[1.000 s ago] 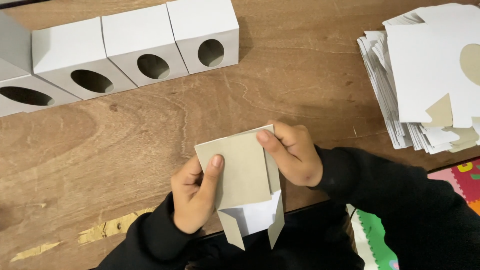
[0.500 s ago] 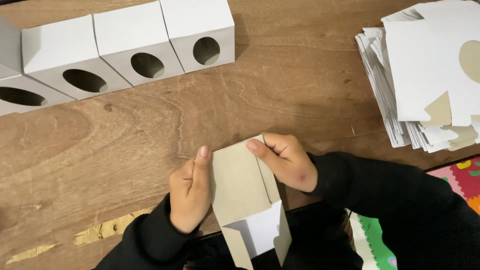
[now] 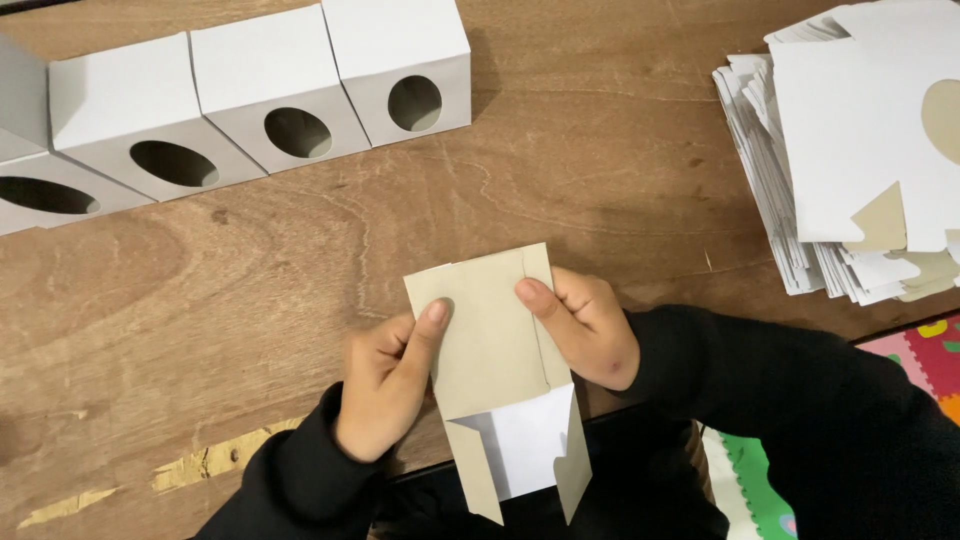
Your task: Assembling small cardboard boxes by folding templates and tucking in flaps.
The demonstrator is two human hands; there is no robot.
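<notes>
Both thumbs press flat on the brown face of a folded cardboard blank [image 3: 495,350], fingers curled behind it, so the left hand [image 3: 385,385] and right hand [image 3: 590,325] are each clamped on its side edges. The blank is held just above the near edge of the wooden table [image 3: 600,170], its white flaps hanging toward the person. Along the far left stand 4 assembled white boxes [image 3: 270,90] with oval holes. At the right lies a stack of flat blanks [image 3: 850,160].

Grey-brown card blank [image 3: 490,330], white boxes [image 3: 270,95]
</notes>
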